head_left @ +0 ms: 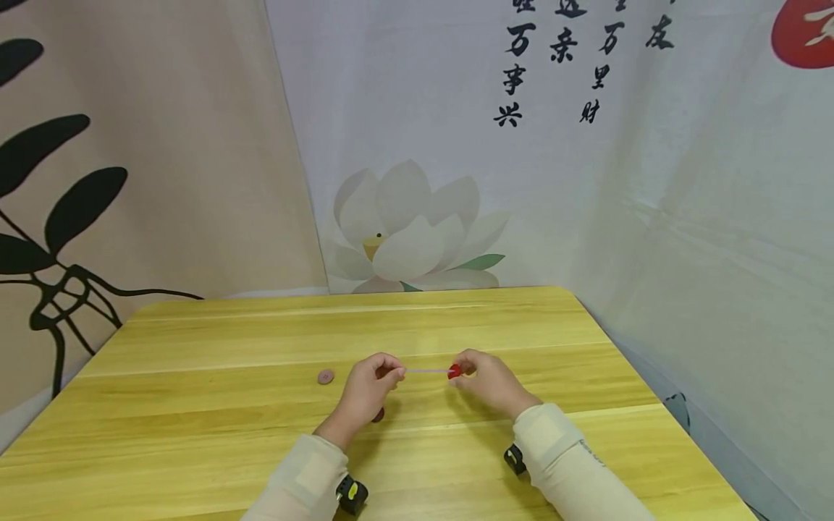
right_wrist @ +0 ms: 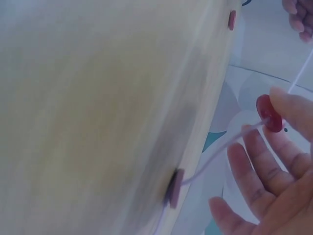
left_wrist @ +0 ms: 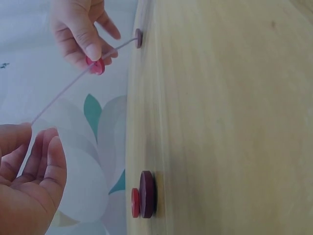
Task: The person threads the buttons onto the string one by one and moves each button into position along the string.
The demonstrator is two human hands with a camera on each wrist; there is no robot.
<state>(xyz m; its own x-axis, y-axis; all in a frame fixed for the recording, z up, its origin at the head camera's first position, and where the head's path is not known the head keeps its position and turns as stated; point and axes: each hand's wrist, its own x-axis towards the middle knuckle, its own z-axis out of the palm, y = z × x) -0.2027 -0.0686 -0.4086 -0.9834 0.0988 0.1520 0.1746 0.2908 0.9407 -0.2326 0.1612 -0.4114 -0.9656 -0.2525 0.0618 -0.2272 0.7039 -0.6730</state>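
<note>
A thin pale purple string [head_left: 426, 371] runs taut between the two hands. My left hand [head_left: 370, 391] pinches it between thumb and forefinger, the other fingers loosely bent. A round red button [head_left: 454, 371] is threaded on the string, and my right hand [head_left: 489, 380] holds it between thumb and fingers. Past this button, in the right wrist view, the string leads down to a brownish-pink button [right_wrist: 177, 189] at the tabletop. A dark maroon button [left_wrist: 146, 194] lies below my left hand, partly hidden by the wrist in the head view.
A pinkish button [head_left: 326, 376] lies on the wooden table [head_left: 215, 434], left of my left hand. Behind the table's far edge hangs a white cloth [head_left: 417, 108] printed with a lotus and black characters. Small black wrist cameras sit under both sleeves.
</note>
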